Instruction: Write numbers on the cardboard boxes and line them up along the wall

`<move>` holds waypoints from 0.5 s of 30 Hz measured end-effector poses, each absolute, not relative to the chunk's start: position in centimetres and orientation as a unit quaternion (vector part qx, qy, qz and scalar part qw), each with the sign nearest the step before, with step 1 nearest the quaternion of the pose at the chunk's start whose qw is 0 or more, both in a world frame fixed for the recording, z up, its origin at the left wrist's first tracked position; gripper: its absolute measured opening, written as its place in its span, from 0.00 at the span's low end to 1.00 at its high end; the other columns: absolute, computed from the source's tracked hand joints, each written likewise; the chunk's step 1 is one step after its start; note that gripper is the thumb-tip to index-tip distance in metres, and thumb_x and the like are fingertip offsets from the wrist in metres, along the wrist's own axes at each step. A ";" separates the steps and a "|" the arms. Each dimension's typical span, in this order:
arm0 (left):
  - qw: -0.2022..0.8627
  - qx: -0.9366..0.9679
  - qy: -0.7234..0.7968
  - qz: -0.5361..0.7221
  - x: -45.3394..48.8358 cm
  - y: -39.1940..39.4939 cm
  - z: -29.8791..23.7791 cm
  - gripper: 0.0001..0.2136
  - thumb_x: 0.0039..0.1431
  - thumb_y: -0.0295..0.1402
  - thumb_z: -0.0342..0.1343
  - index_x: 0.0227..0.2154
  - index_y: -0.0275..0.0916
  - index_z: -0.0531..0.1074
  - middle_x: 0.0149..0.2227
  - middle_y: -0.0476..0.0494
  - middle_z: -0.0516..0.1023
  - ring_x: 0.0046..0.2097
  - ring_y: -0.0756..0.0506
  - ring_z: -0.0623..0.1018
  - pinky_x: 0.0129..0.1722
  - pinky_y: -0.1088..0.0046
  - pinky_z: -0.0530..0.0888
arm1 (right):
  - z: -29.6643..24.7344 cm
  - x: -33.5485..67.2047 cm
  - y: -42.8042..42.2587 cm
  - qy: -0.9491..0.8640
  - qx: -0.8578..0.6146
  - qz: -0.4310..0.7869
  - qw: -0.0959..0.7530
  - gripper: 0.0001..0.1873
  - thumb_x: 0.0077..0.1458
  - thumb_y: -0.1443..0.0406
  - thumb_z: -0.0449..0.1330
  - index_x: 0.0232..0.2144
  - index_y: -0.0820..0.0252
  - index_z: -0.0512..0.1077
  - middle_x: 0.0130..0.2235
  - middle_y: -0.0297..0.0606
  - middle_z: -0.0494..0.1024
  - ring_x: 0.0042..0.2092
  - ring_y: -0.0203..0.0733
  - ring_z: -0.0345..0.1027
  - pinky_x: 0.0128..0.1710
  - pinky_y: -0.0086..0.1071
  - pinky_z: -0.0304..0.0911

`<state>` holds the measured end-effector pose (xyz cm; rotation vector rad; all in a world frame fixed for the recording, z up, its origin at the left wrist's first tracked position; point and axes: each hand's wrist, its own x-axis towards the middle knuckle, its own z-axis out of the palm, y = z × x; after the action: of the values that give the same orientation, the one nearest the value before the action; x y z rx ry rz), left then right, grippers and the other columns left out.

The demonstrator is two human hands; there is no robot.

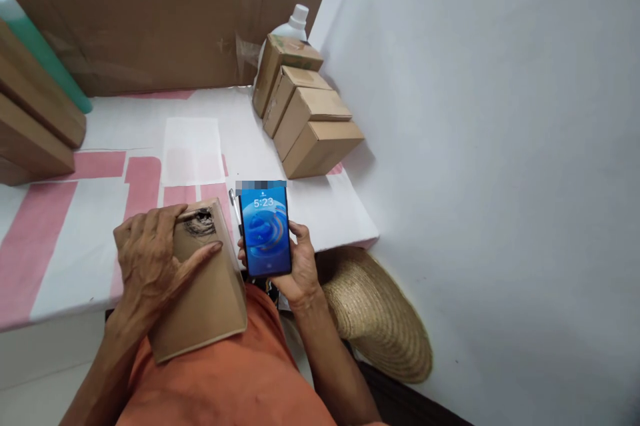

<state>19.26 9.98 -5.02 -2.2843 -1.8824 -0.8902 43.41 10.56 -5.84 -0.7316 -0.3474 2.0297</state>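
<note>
My left hand (150,256) lies on a brown cardboard box (210,299) that leans from the table edge onto my lap; the fingers curl over its top edge and the thumb presses its face. A dark scribble marks the box near the top. My right hand (300,266) grips a smartphone (265,231) upright, its blue screen lit and reading 5:23. A pen (233,203) lies on the table just behind the phone.
Several small cardboard boxes (305,123) lean in a row at the table's back right, with a white bottle (295,23) behind them. Wooden blocks (35,126) and a green bottle (45,53) stand at left. A straw hat (375,313) lies below the pink-and-white table (100,213).
</note>
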 end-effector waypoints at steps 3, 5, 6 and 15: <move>0.021 -0.735 -0.615 -0.285 19.1 9.9 -5.0 0.30 0.67 0.60 0.56 0.59 0.39 0.73 0.51 0.30 0.83 0.52 0.25 0.79 0.58 0.43 0.68 | -7.5 43.3 12.3 -0.131 -0.312 0.807 0.484 0.27 0.66 0.49 0.56 0.48 0.67 0.81 0.41 0.51 0.90 0.38 0.51 0.86 0.44 0.43 0.82; 0.018 -0.730 -0.620 -0.287 19.0 9.9 -5.0 0.31 0.66 0.60 0.57 0.59 0.40 0.73 0.51 0.30 0.83 0.51 0.25 0.79 0.58 0.43 0.68 | -8.6 43.7 14.1 -0.125 -0.338 0.790 0.497 0.26 0.70 0.52 0.53 0.47 0.67 0.81 0.39 0.51 0.90 0.37 0.50 0.86 0.41 0.40 0.82; 0.017 -0.727 -0.622 -0.290 19.0 9.9 -5.0 0.31 0.66 0.60 0.57 0.59 0.41 0.72 0.51 0.31 0.83 0.51 0.26 0.80 0.58 0.43 0.68 | -9.1 44.0 15.1 -0.121 -0.352 0.782 0.500 0.25 0.71 0.52 0.53 0.46 0.67 0.81 0.37 0.51 0.89 0.36 0.50 0.86 0.40 0.40 0.82; 0.024 -0.729 -0.616 -0.297 18.5 10.0 -5.2 0.29 0.68 0.60 0.56 0.60 0.43 0.71 0.51 0.31 0.83 0.50 0.26 0.79 0.56 0.43 0.68 | -12.4 45.5 19.6 -0.116 -0.414 0.748 0.506 0.22 0.67 0.50 0.58 0.41 0.63 0.79 0.32 0.46 0.88 0.34 0.51 0.85 0.38 0.42 0.84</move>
<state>18.52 10.00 -5.16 -2.2573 -1.9055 -0.9190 45.55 19.60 -12.42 -0.9986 -0.2803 1.8030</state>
